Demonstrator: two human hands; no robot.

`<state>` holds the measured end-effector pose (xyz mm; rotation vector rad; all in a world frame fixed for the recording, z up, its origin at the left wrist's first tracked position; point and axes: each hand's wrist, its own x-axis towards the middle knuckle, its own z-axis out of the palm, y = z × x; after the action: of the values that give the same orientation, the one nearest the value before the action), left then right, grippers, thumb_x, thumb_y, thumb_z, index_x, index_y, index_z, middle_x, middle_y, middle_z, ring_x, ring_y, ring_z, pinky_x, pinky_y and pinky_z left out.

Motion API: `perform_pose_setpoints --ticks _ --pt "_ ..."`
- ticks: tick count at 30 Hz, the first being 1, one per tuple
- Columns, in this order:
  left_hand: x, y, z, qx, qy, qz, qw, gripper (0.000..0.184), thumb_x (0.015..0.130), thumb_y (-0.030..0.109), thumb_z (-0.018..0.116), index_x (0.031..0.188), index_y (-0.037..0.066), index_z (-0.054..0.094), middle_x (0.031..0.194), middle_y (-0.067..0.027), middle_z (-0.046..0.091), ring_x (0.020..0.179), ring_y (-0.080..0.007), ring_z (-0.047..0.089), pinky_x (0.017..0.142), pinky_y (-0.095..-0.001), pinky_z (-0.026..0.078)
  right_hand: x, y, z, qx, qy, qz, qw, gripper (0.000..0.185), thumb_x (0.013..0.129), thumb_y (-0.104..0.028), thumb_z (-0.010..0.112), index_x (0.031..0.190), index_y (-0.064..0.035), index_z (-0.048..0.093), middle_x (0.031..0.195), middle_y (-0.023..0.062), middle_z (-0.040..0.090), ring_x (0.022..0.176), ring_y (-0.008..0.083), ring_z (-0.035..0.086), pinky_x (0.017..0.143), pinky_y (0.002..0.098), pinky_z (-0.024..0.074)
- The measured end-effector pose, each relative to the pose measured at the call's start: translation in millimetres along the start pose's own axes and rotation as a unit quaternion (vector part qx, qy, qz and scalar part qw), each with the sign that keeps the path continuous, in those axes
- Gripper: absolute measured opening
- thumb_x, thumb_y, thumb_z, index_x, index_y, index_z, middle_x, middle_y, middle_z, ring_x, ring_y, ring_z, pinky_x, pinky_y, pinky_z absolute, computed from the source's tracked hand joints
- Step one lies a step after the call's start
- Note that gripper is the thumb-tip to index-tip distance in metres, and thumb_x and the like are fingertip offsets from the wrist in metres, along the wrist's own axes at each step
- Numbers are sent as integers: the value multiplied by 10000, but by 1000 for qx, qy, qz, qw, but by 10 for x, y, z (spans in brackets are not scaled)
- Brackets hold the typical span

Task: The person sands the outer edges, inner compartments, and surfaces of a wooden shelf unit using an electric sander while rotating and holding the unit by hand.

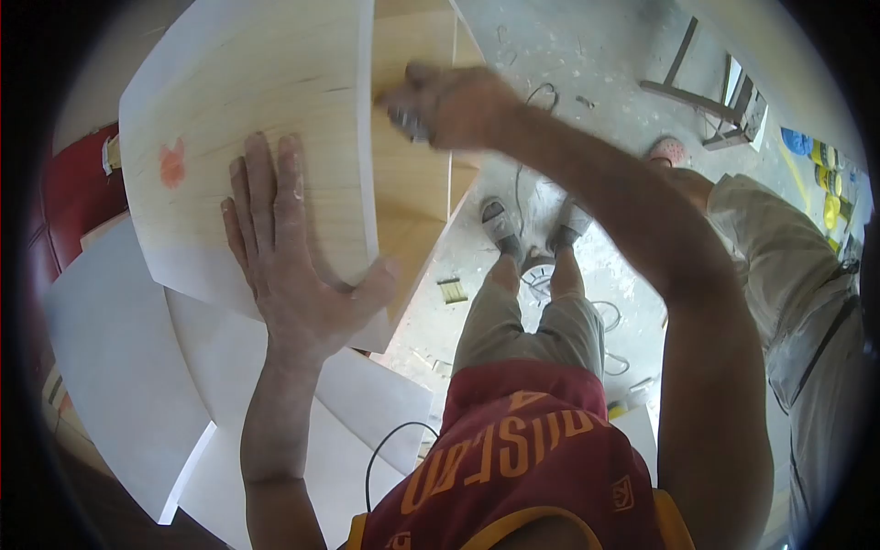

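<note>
White boards lie below a wooden panel at upper left bearing 1 red mark, on which the left hand rests flat, 4 fingers straight, thumb spread, while past the panel's white edge the blurred right hand curls round a small greyish object, another person standing farthest right.

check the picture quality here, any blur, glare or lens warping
Head view: right hand motion-blurred, the small object in it too smeared to name; left hand clearer, with a soft shadow beside it on the pale panel; floor washed out near the legs; straight panel edges bowed, fisheye-like, and the picture's corners black.
</note>
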<state>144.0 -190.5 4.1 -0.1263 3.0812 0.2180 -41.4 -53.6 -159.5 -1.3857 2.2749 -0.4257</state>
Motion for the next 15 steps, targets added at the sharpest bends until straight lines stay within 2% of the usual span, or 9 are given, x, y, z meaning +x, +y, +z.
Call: perform_pose_setpoints --ticks 2,3,5,6,9,11,15 --pt "-24 -11 20 2 13 3 1000 1238 672 443 832 1714 96 262 1751 -262 237 1612 -506 199 1276 -675 136 -330 -338 340 17 58 -29 998 649 907 -178 716 1508 -324 522 1294 68 630 1228 218 682 893 383 634" --pt "-29 -8 26 2 9 4 1000 1238 672 443 832 1714 96 262 1751 -262 237 1612 -506 199 1276 -675 136 -434 -435 424 21 57 -27 998 649 907 -178 716 1508 -324 522 1294 68 630 1228 218 682 893 383 634" --pt "-25 -2 27 17 17 10 1000 1173 809 638 756 1702 52 273 1752 -245 252 1632 -453 202 1276 -663 148 -581 -589 514 64 40 -37 996 580 929 -196 710 1474 -313 549 1239 62 623 1214 202 675 908 369 628" --pt "-34 9 25 17 14 13 1000 1173 809 638 756 1702 52 273 1752 -245 252 1632 -453 202 1276 -663 148 -660 -614 532 75 78 -42 993 539 935 -204 715 1445 -296 565 1177 51 610 1172 202 682 903 367 628" --pt "-50 13 28 15 16 13 1000 1166 805 599 768 1703 50 265 1752 -245 253 1630 -451 208 1281 -652 150 -747 -631 559 92 89 -33 991 547 917 -195 733 1433 -273 568 1145 45 602 1154 210 681 896 374 629" --pt "-13 5 46 7 20 22 1000 1222 672 383 813 1713 79 250 1743 -271 244 1609 -500 209 1291 -646 136 -791 -613 572 82 88 -33 992 565 912 -182 733 1443 -279 565 1159 45 604 1154 215 685 891 376 630" --pt "-13 27 45 9 22 20 1000 1215 669 378 806 1713 86 256 1740 -271 248 1608 -498 212 1292 -644 138 -915 -666 642 62 79 -35 994 620 893 -156 739 1463 -313 551 1199 54 601 1137 235 701 901 387 625"
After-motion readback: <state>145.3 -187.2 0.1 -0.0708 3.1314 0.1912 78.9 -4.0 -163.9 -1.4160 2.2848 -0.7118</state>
